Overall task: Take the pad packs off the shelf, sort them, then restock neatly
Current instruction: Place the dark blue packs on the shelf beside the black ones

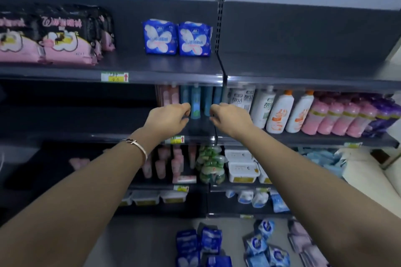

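Two blue pad packs (pixel 176 38) stand side by side on the top shelf (pixel 152 75), near its upright post. Pink-and-black pad packs (pixel 63 37) are lined up at the shelf's left end. My left hand (pixel 168 118) and my right hand (pixel 231 118) reach forward at the second shelf's height, below the blue packs, fingers curled and nothing visibly held. More blue packs (pixel 199 243), light-blue packs (pixel 265 245) and pink packs (pixel 303 243) lie in groups on the floor.
The second shelf (pixel 303 140) carries teal bottles, white bottles and pink bottles. Lower shelves hold pink tubes, green sachets and white tubs. The top shelf's right bay is bare. A pale floor area shows at far right.
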`<state>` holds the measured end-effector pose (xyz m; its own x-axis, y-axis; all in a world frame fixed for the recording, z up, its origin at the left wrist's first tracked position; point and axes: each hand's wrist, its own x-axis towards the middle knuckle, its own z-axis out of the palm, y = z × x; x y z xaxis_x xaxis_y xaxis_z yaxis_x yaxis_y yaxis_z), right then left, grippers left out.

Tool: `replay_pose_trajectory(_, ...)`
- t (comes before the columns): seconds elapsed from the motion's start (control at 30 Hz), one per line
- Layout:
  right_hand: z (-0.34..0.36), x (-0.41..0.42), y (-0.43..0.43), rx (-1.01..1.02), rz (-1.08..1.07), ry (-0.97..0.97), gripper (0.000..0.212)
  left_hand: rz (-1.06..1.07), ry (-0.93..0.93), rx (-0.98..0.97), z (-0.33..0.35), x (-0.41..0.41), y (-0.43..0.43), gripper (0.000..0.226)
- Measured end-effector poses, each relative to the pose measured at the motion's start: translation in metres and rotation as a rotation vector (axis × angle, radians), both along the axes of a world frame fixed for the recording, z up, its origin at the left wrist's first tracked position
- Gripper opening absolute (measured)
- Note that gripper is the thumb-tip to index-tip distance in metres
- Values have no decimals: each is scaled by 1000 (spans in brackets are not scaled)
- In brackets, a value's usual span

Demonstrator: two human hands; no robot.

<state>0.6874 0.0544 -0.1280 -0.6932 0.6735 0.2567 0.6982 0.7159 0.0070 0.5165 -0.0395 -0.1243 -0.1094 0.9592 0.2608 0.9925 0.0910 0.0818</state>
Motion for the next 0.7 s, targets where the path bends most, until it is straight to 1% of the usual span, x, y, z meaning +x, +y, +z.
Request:
replay_pose_trajectory(0.13, -27, 11, -45, -56, -3, 30, 25, -24, -69, 28, -29, 10, -48, 14)
replay_pose_trajectory(0.2, -43, 16, -70, -93, -7, 53, 26, -38, -66, 41, -44, 14, -73, 15)
replay_pose_trajectory(0.37, -71, 30, -119, -118, 6, 29, 27, -43, -101, -8, -70, 31, -116, 7)
replay_pose_trajectory(0.43, -78, 42, -129, -118, 12, 15, 27, -47, -70, -23, -78, 44, -125, 9)
replay_pose_trajectory(0.57, -95, 68, -139, -132, 20, 31, 27, -59, 2, -51, -96, 70, -138, 20)
replay_pose_trajectory(0.7, -115, 101, -137, -127, 59, 8, 29, -89, -12, -54, -114, 97, -141, 21)
